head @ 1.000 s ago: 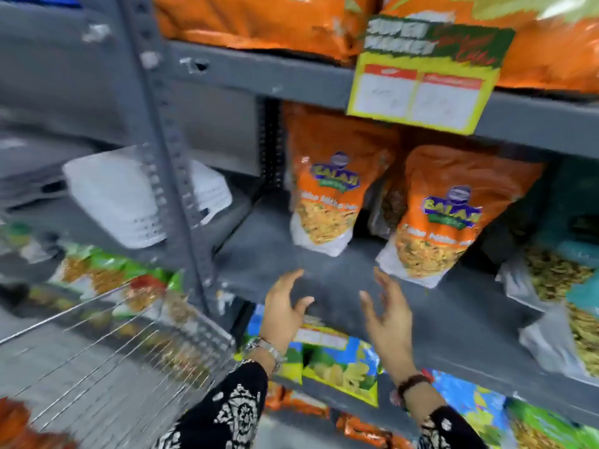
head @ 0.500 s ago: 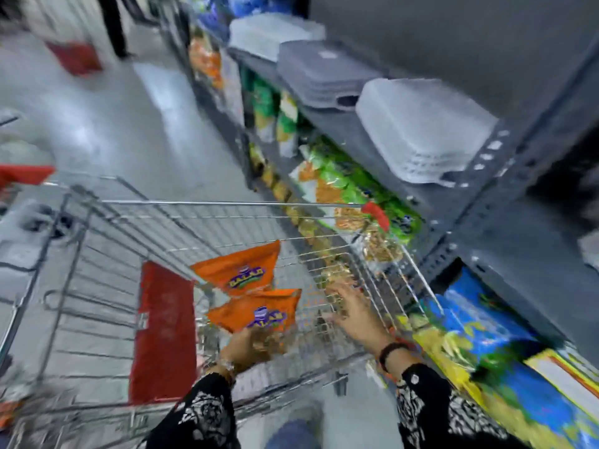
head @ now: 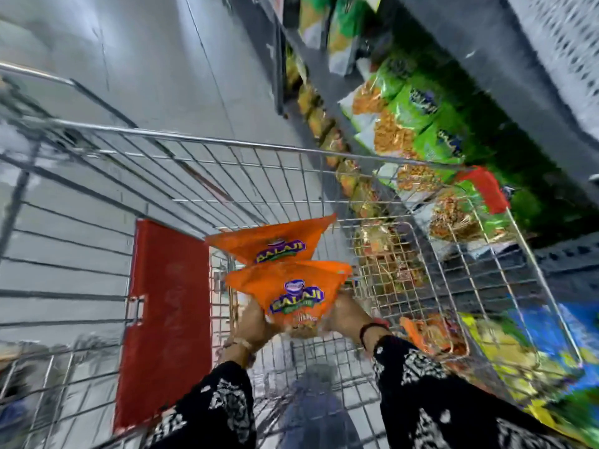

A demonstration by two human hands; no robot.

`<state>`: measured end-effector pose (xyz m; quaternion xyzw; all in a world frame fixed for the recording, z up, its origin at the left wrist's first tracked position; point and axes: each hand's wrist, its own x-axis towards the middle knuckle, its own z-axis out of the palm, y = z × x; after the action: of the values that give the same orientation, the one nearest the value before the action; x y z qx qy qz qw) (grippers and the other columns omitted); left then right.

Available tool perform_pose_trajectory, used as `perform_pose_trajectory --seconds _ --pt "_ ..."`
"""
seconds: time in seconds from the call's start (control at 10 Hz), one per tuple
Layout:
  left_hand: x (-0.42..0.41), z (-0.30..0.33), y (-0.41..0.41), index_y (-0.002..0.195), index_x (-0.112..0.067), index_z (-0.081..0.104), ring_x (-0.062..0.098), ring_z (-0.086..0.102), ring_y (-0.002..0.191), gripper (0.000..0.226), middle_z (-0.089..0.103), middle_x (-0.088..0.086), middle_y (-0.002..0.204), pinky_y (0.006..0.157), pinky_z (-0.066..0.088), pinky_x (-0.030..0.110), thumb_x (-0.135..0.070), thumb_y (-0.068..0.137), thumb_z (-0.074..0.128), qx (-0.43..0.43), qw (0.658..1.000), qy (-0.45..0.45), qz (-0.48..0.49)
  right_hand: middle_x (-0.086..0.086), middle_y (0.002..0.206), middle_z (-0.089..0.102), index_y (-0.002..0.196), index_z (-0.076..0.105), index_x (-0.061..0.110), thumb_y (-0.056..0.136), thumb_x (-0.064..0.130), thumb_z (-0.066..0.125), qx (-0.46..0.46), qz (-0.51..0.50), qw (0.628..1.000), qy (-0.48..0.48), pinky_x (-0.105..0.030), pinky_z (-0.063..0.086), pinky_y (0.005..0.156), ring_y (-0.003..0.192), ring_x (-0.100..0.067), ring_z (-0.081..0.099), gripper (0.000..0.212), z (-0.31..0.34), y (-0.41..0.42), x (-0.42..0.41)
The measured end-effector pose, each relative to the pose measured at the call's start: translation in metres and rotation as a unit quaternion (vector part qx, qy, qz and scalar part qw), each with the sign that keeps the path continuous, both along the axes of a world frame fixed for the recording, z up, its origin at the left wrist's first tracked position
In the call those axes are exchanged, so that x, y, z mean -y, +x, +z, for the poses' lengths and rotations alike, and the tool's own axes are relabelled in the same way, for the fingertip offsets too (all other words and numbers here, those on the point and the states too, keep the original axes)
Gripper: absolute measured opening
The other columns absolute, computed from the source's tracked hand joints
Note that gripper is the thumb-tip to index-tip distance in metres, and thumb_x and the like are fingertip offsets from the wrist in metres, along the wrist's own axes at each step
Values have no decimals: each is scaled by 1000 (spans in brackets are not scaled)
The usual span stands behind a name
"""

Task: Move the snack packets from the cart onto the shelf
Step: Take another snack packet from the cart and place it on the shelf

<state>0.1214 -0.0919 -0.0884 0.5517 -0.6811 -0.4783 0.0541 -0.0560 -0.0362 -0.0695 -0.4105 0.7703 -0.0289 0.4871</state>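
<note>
Both hands are inside the cart (head: 207,147), the left hand (head: 256,322) and right hand (head: 345,314) grasping the lower sides of one orange packet (head: 291,293) between them. A second orange packet (head: 275,243) stands just beyond the held one, touching or overlapping its top edge, and another lies in the cart just right of the right wrist. The shelf (head: 431,47), stocked with green packets (head: 421,124), runs along the right of the hands.
</note>
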Motion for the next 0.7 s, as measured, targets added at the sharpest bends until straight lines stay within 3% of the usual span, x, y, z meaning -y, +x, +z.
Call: perform_pose_trajectory --seconds 0.1,0.2,0.3,0.4,0.5,0.6,0.7 --pt "0 -2 -14 110 2 54 22 55 98 51 62 25 113 72 41 30 10 63 71 -26 996 28 83 -21 123 57 115 53 0 81 7 61 14 -17 999 -34 -44 42 101 115 -33 52 36 -9 0 9" --pt "2 11 -18 104 -1 54 23 58 88 50 65 21 105 69 44 28 10 59 74 -46 988 65 130 -16 120 61 113 56 8 75 6 68 50 -60 995 -65 -48 42 102 114 -29 55 40 10 -4 3" --pt "-2 30 -20 100 -9 53 22 60 82 52 66 16 104 62 50 23 7 56 77 -79 988 73 108 -13 119 63 113 56 10 72 7 71 61 -72 992 -80 -46 43 101 112 -28 56 43 38 -10 -9" --pt "-13 87 -38 102 -11 50 27 63 93 59 65 12 108 80 55 39 1 53 81 -122 990 37 58 -12 118 63 113 56 10 71 14 73 87 -107 981 -135 -40 43 99 111 -26 57 46 99 -26 -37" --pt "-23 129 -55 116 -11 45 26 62 100 74 64 11 113 88 52 47 -1 52 83 -165 986 6 24 -12 119 63 114 55 11 65 23 76 92 -146 966 -191 -43 43 100 111 -25 57 55 145 -36 -63" --pt "-42 188 -92 115 -18 42 18 63 96 78 64 2 108 80 54 31 -8 51 86 -232 972 -32 -12 -14 119 62 115 54 8 69 1 73 48 -200 947 -247 -44 43 101 112 -27 56 51 207 -60 -102" --pt "-82 254 -140 110 -23 44 8 61 88 72 63 -5 101 73 52 20 -14 52 86 -277 954 -63 -94 -13 120 61 115 54 10 68 5 75 -23 -254 919 -302 -39 42 100 114 -27 54 51 266 -90 -164"
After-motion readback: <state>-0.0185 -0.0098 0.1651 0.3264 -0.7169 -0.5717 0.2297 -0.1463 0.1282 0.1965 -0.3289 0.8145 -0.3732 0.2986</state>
